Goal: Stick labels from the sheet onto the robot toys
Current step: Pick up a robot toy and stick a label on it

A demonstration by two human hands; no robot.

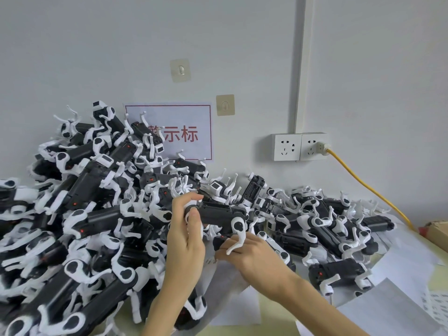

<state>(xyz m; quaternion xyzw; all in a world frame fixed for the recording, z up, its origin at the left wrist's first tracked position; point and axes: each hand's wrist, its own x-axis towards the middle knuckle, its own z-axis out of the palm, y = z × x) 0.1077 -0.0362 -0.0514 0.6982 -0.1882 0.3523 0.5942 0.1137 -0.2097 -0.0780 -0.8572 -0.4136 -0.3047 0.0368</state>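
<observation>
Both forearms come in from 6 o'clock, nearest the lens. Left hand [185, 229] is closed round one end of a black-and-white toy [218, 214], thumb on top, holding it level at picture centre. Right hand [244, 253] sits just at 5 o'clock of the toy, fingers curled near a white leg; whether it pinches a label or the leg I cannot tell.

No label shows on the held toy, so this one looks unfinished. Around it, from 7 to 11 o'clock, rises a tall heap [84, 190] of the same toys; a lower spread [327, 229] runs toward 3 o'clock. Which of these are labelled cannot be read here, so the count done is unknown, though a great many remain to be handled by the look of it.

At 4 o'clock, at the frame edge, lies a sheet [436, 309] with small printed marks, probably the labels, among blank backing papers [388, 311] on the tabletop [436, 282].
</observation>
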